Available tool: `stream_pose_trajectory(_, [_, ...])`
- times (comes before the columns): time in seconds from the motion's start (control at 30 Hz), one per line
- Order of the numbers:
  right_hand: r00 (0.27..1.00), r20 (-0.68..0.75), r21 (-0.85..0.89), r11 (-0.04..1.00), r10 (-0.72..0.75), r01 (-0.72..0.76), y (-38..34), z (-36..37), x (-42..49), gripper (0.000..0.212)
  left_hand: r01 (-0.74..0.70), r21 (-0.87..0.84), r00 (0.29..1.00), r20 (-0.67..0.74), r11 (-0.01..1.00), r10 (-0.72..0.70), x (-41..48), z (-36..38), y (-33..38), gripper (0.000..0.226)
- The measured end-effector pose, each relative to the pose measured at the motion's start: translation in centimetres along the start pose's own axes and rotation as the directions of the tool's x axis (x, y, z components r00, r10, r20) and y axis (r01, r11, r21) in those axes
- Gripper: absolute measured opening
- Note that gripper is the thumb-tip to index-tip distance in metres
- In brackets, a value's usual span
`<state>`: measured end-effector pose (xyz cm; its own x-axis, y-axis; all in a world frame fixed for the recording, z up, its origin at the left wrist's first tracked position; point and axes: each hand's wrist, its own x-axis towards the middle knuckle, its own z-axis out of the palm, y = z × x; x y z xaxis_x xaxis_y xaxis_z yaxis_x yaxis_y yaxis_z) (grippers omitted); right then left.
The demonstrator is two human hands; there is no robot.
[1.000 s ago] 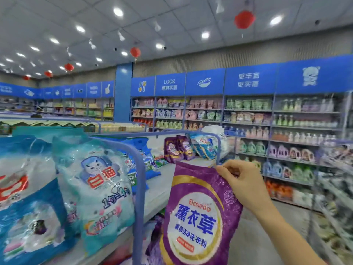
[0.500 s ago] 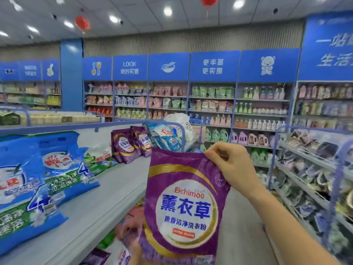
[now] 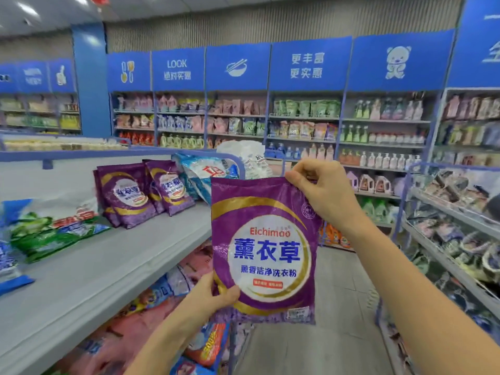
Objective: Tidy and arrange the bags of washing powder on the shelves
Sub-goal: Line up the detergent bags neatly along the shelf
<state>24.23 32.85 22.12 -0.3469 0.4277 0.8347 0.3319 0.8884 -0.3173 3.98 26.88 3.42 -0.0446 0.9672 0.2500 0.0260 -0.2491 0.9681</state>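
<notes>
Pinching the purple bag (image 3: 263, 247): right grip (image 3: 322, 193) on top, left grip (image 3: 213, 296) below, fingers hidden.

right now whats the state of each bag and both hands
held purple bag: upright in the air, off the shelf
right hand: pinches its top right corner
left hand: grips its bottom left edge
two purple bags: standing on the shelf
green bag: lying flat on the shelf

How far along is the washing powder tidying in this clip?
Done: two purple bags stand side by side on the grey shelf. In hand: a matching purple bag, off the shelf, right hand pinching its top corner, left hand gripping its bottom edge. Left: placing it, probably beside the pair, and straightening the green bag lying flat.
</notes>
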Motion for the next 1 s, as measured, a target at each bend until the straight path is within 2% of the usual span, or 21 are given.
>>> stream_pose_trajectory(0.03, [1.0, 0.003, 0.007, 1.0, -0.008, 0.007, 1.8, -0.1, 1.1, 0.019, -0.031, 0.058, 0.998, -0.054, 0.998, 0.035, 1.4, 0.8, 0.5, 0.056])
stream_pose_trajectory(0.17, [0.999, 0.011, 0.016, 0.999, -0.051, 0.051, 8.6, -0.1, 5.1, 0.024, -0.152, 0.058, 0.964, -0.212, 0.987, 0.161, 7.3, 4.0, 0.6, 0.034])
stream_pose_trajectory(0.27, [0.997, 0.017, 0.014, 0.997, -0.076, 0.076, 13.0, 0.9, 7.4, 0.021, -0.173, 0.059, 0.942, -0.282, 0.983, 0.183, 9.9, 4.8, 0.3, 0.032])
stream_pose_trajectory(0.4, [0.998, 0.046, 0.059, 0.997, -0.049, 0.046, 18.2, 4.4, 9.6, 0.02, -0.17, 0.14, 0.912, -0.352, 0.975, 0.21, 12.1, 4.0, -0.7, 0.03])
stream_pose_trajectory(0.57, [0.998, 0.034, 0.138, 0.989, -0.06, 0.054, 21.2, 10.5, 12.8, 0.022, -0.134, 0.185, 0.834, -0.51, 0.974, 0.211, 15.0, 1.0, -1.3, 0.025])
stream_pose_trajectory(0.7, [1.0, 0.02, 0.393, 0.919, 0.006, -0.013, 22.0, 14.6, 15.2, 0.013, -0.126, 0.237, 0.739, -0.625, 0.963, 0.251, 17.3, -2.3, -1.0, 0.017])
stream_pose_trajectory(0.77, [0.99, 0.115, 0.533, 0.836, 0.084, -0.133, 23.2, 16.8, 15.7, 0.018, -0.125, 0.251, 0.684, -0.679, 0.96, 0.266, 18.5, -4.1, -0.5, 0.017])
stream_pose_trajectory(0.83, [0.939, 0.311, 0.6, 0.735, 0.15, -0.316, 24.4, 19.7, 15.3, 0.032, -0.118, 0.274, 0.62, -0.731, 0.955, 0.286, 19.3, -6.0, 0.0, 0.016])
stream_pose_trajectory(0.93, [0.741, 0.66, 0.584, 0.534, 0.126, -0.611, 25.3, 24.8, 14.2, 0.048, -0.1, 0.314, 0.535, -0.783, 0.944, 0.317, 20.0, -8.7, 0.8, 0.019])
stream_pose_trajectory(1.0, [0.631, 0.775, 0.553, 0.434, 0.046, -0.711, 25.0, 28.0, 13.8, 0.05, -0.081, 0.301, 0.477, -0.825, 0.95, 0.302, 20.3, -10.4, 1.1, 0.019])
